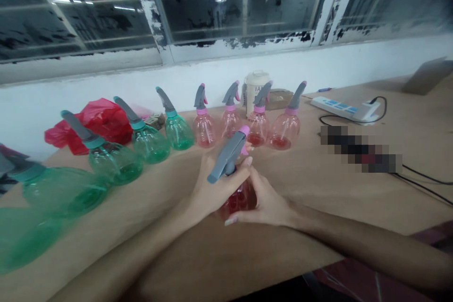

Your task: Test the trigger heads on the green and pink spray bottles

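Both my hands hold one pink spray bottle [239, 198] with a grey trigger head [228, 155], standing on the wooden table [318, 184] in front of me. My left hand [212, 186] wraps round the neck just under the trigger head. My right hand [264, 200] cups the bottle's round body from the right. Behind it stands a row of several pink spray bottles [260, 125], and to the left a row of several green spray bottles [148, 139] curving towards me.
A red plastic bag [97, 122] lies at the back left by the wall. A white lidded tub [255, 89] stands behind the pink row. A white power strip [345, 108] with black cables lies at the right. The table's front edge runs close to my arms.
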A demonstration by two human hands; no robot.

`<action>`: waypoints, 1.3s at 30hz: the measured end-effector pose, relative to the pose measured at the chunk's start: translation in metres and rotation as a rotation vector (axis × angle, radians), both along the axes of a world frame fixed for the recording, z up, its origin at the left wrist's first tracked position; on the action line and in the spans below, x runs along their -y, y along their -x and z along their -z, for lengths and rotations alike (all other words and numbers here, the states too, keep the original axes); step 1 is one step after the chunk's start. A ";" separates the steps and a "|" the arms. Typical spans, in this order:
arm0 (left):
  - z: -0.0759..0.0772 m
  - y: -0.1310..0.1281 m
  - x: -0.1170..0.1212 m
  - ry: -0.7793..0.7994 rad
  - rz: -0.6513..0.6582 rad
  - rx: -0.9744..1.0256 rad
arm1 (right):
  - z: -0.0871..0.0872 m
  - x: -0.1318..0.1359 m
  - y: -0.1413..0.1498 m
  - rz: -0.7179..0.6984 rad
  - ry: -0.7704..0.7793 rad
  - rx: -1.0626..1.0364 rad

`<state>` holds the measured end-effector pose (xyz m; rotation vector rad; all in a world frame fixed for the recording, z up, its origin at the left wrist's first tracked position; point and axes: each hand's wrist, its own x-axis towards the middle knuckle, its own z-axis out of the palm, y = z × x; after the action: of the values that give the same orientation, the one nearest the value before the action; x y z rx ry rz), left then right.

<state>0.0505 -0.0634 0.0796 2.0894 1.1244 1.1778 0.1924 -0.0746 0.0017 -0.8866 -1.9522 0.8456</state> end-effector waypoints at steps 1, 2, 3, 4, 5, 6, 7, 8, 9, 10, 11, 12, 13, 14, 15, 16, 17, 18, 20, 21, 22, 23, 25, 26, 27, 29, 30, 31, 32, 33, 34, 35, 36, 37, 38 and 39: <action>0.000 0.000 0.000 -0.002 0.008 -0.002 | 0.000 0.000 0.000 -0.002 -0.004 0.002; 0.000 0.000 -0.001 -0.004 0.013 -0.001 | 0.001 0.000 0.000 -0.001 -0.009 0.004; 0.000 0.000 -0.001 -0.006 0.014 0.003 | 0.001 -0.001 0.000 0.002 -0.016 0.007; 0.000 0.000 -0.001 -0.008 0.015 0.008 | 0.001 -0.001 0.000 0.004 -0.021 0.012; 0.000 0.000 -0.001 -0.011 0.014 0.016 | 0.001 -0.001 0.000 0.005 -0.025 0.016; 0.000 0.000 -0.001 -0.011 0.015 0.023 | 0.001 -0.001 0.000 0.005 -0.029 0.019; 0.000 0.000 -0.001 -0.008 0.016 0.027 | 0.001 -0.001 0.000 0.004 -0.032 0.019; 0.000 0.000 0.000 -0.003 0.018 0.029 | 0.001 -0.001 0.000 0.001 -0.034 0.017; -0.001 0.000 0.000 0.002 0.019 0.029 | 0.001 -0.001 0.000 -0.004 -0.036 0.016; -0.001 0.000 0.000 0.007 0.019 0.030 | 0.001 -0.001 0.000 -0.007 -0.039 0.013; -0.001 0.000 0.000 0.010 0.019 0.033 | 0.001 -0.001 0.000 -0.009 -0.041 0.012; -0.001 0.000 0.000 0.010 0.019 0.036 | 0.000 -0.001 0.000 -0.011 -0.042 0.012; 0.000 0.000 0.000 0.009 0.021 0.039 | 0.000 -0.001 0.000 -0.013 -0.045 0.012; 0.000 0.001 0.000 0.008 0.023 0.039 | 0.000 -0.001 0.000 -0.013 -0.049 0.011; 0.000 0.001 0.000 0.010 0.025 0.037 | 0.000 -0.001 0.000 -0.013 -0.054 0.009; 0.000 0.001 -0.001 0.014 0.024 0.034 | 0.001 -0.001 0.000 -0.012 -0.061 0.008; 0.000 0.001 -0.001 0.017 0.020 0.030 | 0.001 -0.001 0.000 -0.012 -0.067 0.008; 0.000 0.000 -0.001 0.019 0.012 0.028 | 0.001 -0.001 0.000 -0.012 -0.070 0.007; -0.002 0.000 -0.001 0.018 -0.001 0.029 | 0.002 -0.001 -0.001 -0.016 -0.067 0.007; -0.003 -0.001 -0.001 0.018 0.001 0.031 | 0.002 -0.001 -0.001 -0.015 -0.063 0.006; -0.005 -0.002 0.000 0.018 0.008 0.036 | 0.003 -0.001 -0.001 -0.013 -0.059 0.006; -0.006 -0.002 0.000 0.023 0.021 0.039 | 0.003 -0.001 -0.001 -0.011 -0.056 0.005; -0.008 -0.003 0.001 0.034 0.042 0.035 | 0.002 -0.001 -0.001 -0.006 -0.050 0.007; -0.009 -0.003 0.002 0.033 0.042 0.023 | 0.002 0.000 0.000 -0.001 -0.046 0.010; -0.009 -0.003 0.002 0.021 0.036 0.007 | 0.001 0.000 0.000 0.004 -0.037 0.014; -0.008 -0.003 0.002 -0.020 0.012 -0.028 | 0.000 0.001 0.001 0.016 -0.019 0.019; -0.007 -0.003 0.001 -0.041 0.001 -0.037 | 0.000 0.001 0.001 0.019 -0.010 0.020; -0.007 -0.003 0.001 -0.054 -0.004 -0.040 | 0.000 0.002 0.002 0.018 -0.002 0.017; -0.006 -0.002 0.000 -0.057 -0.004 -0.038 | 0.000 0.002 0.002 0.015 0.005 0.011; -0.005 -0.002 0.000 -0.049 -0.002 -0.031 | 0.000 0.002 0.002 0.014 0.012 0.005; -0.004 -0.001 -0.001 -0.031 0.004 -0.026 | 0.000 0.001 0.002 0.013 0.017 0.001; -0.003 -0.001 -0.002 -0.012 0.007 -0.019 | -0.001 0.001 0.002 0.013 0.020 0.001; -0.002 0.000 -0.002 0.006 0.007 -0.012 | -0.002 0.000 0.001 0.010 0.021 0.003; -0.001 0.001 -0.003 0.018 0.000 -0.006 | -0.004 -0.001 0.001 0.003 0.018 0.005; 0.001 0.001 -0.003 0.023 -0.011 0.001 | -0.006 -0.002 0.001 -0.012 0.010 0.005; 0.002 0.001 -0.004 0.021 -0.021 0.004 | -0.008 -0.002 0.000 -0.031 -0.004 -0.001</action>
<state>0.0491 -0.0595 0.0773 2.0635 1.1547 1.1744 0.1920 -0.0722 0.0101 -0.8556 -1.9710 0.8594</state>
